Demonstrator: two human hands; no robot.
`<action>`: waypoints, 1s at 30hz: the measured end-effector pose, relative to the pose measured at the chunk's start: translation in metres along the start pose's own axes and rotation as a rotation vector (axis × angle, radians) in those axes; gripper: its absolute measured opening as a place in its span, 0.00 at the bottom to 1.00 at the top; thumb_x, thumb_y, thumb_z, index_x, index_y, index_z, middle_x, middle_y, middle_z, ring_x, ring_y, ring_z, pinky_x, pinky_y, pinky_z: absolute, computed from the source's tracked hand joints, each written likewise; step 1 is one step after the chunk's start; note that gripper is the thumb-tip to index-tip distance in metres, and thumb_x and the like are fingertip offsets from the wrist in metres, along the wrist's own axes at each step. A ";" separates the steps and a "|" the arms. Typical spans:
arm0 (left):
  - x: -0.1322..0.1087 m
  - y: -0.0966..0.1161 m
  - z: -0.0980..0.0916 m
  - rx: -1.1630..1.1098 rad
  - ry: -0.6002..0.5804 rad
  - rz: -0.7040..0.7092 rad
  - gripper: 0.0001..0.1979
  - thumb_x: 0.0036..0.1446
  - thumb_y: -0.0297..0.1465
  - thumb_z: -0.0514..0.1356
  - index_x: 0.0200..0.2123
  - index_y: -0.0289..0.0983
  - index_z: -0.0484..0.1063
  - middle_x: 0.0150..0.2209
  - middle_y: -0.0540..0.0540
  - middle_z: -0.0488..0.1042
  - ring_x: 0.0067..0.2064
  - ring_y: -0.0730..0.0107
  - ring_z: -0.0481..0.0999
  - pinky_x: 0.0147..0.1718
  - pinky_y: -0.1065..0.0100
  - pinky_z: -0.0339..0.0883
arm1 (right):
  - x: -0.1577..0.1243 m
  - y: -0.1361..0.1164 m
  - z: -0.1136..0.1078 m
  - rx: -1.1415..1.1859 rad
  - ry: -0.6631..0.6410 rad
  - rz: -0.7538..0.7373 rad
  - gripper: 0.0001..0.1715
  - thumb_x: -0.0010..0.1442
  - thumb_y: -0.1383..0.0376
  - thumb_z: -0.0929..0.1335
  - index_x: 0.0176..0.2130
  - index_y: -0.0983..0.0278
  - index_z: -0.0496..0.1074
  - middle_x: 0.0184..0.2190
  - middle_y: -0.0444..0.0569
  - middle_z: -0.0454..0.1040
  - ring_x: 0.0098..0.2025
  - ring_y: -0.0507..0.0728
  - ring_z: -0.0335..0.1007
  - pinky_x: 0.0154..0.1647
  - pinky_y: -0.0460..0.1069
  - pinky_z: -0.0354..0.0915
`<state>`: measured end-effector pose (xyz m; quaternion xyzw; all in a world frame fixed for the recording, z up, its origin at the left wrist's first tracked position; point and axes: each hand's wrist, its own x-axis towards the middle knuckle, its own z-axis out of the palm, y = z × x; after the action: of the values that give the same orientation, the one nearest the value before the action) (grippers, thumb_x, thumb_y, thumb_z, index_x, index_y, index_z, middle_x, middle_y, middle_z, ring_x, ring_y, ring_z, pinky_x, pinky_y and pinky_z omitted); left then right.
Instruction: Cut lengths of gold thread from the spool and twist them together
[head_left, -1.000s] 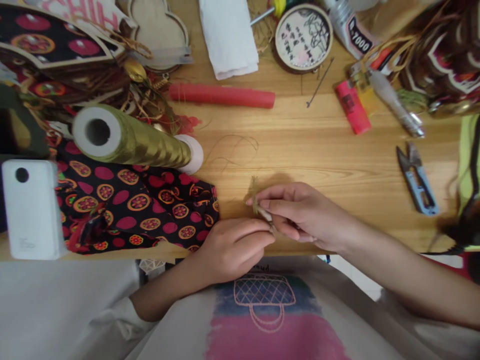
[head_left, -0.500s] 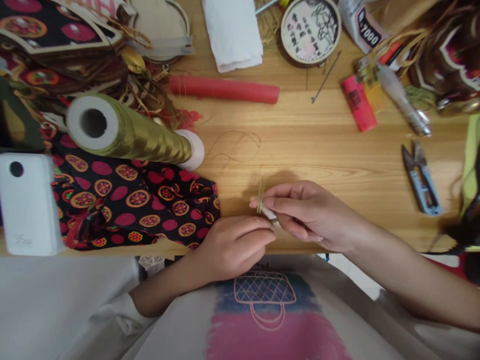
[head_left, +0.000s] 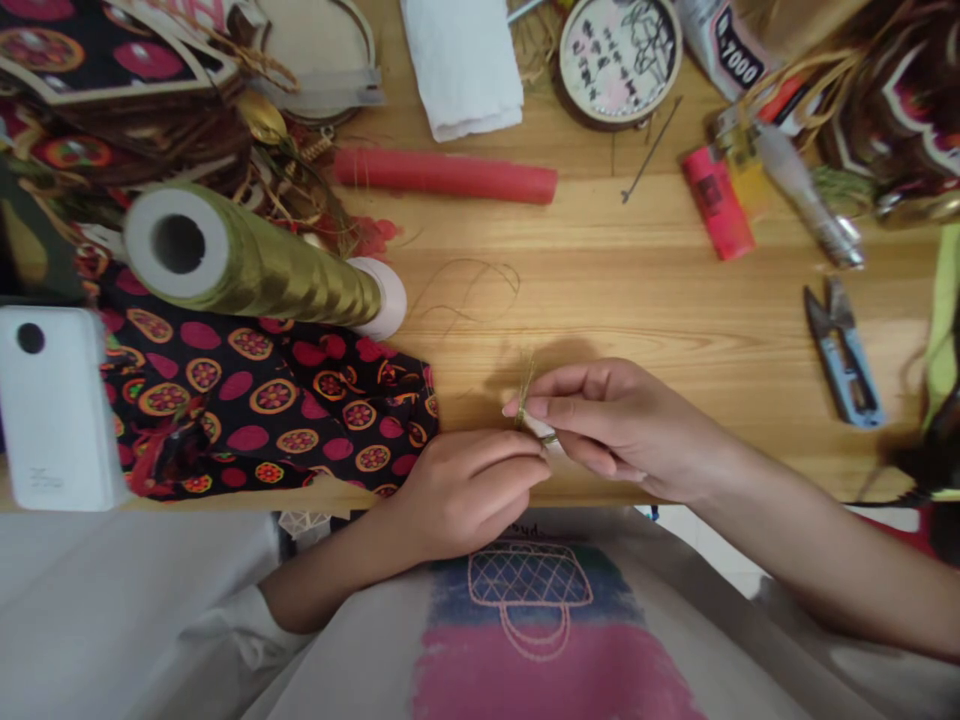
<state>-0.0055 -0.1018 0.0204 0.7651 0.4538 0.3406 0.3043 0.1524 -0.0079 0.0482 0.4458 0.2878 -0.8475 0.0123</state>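
Note:
Close together at the table's front edge, my two hands work on a small bundle of olive-green thread [head_left: 524, 395] with a small white piece [head_left: 537, 426] beside it. My left hand [head_left: 476, 490] is closed, its fingertips pinched at the lower end of the bundle. Thumb and forefinger of my right hand [head_left: 622, 425] grip the bundle from the other side; its remaining fingers curl below. Loose thread ends stick up past the fingertips. The fingers hide most of the white piece, and I cannot tell what it is.
A spool of olive thread [head_left: 285, 265] lies on patterned black fabric [head_left: 277, 400] at left, near a white power bank [head_left: 56, 410]. Beyond are a red stick [head_left: 450, 177] and a long thin needle [head_left: 651, 150]. Blue thread snips [head_left: 844, 355] and a red lighter [head_left: 718, 205] lie right.
The thread ends above my right fingertips have spread and lean slightly right. Both hands keep almost the same place and grip.

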 end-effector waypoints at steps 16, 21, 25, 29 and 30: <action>-0.001 0.000 0.001 0.007 0.006 -0.010 0.09 0.57 0.21 0.54 0.36 0.36 0.72 0.36 0.48 0.77 0.36 0.74 0.77 0.36 0.73 0.72 | 0.001 -0.002 0.002 0.016 -0.003 -0.039 0.07 0.54 0.63 0.68 0.30 0.65 0.69 0.08 0.32 0.57 0.09 0.42 0.42 0.08 0.40 0.38; -0.001 -0.001 0.001 0.000 0.011 0.002 0.08 0.56 0.21 0.55 0.36 0.36 0.72 0.36 0.47 0.77 0.37 0.74 0.77 0.36 0.73 0.73 | 0.002 -0.002 0.003 0.007 -0.003 -0.052 0.11 0.53 0.60 0.70 0.30 0.65 0.68 0.08 0.32 0.58 0.09 0.42 0.43 0.09 0.40 0.38; 0.000 -0.001 0.000 0.003 0.012 0.008 0.08 0.57 0.21 0.54 0.36 0.36 0.71 0.35 0.48 0.78 0.36 0.74 0.77 0.36 0.73 0.73 | 0.004 -0.002 0.005 -0.008 0.005 -0.047 0.11 0.53 0.59 0.70 0.30 0.65 0.68 0.08 0.32 0.57 0.09 0.42 0.43 0.09 0.40 0.37; -0.001 -0.001 0.000 -0.003 0.006 -0.007 0.09 0.57 0.21 0.54 0.37 0.36 0.72 0.36 0.47 0.78 0.37 0.74 0.77 0.37 0.72 0.73 | 0.005 -0.002 0.007 -0.021 0.018 -0.040 0.11 0.53 0.60 0.70 0.29 0.64 0.67 0.08 0.31 0.56 0.09 0.42 0.43 0.09 0.40 0.37; -0.001 0.000 0.000 -0.007 0.004 -0.010 0.09 0.57 0.21 0.54 0.37 0.36 0.72 0.37 0.47 0.78 0.37 0.74 0.78 0.38 0.72 0.73 | 0.005 -0.003 0.008 -0.024 0.021 -0.040 0.11 0.52 0.60 0.70 0.29 0.64 0.67 0.08 0.31 0.56 0.09 0.42 0.43 0.09 0.40 0.37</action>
<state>-0.0057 -0.1024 0.0196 0.7610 0.4570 0.3422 0.3080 0.1428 -0.0082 0.0488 0.4489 0.3067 -0.8393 -0.0022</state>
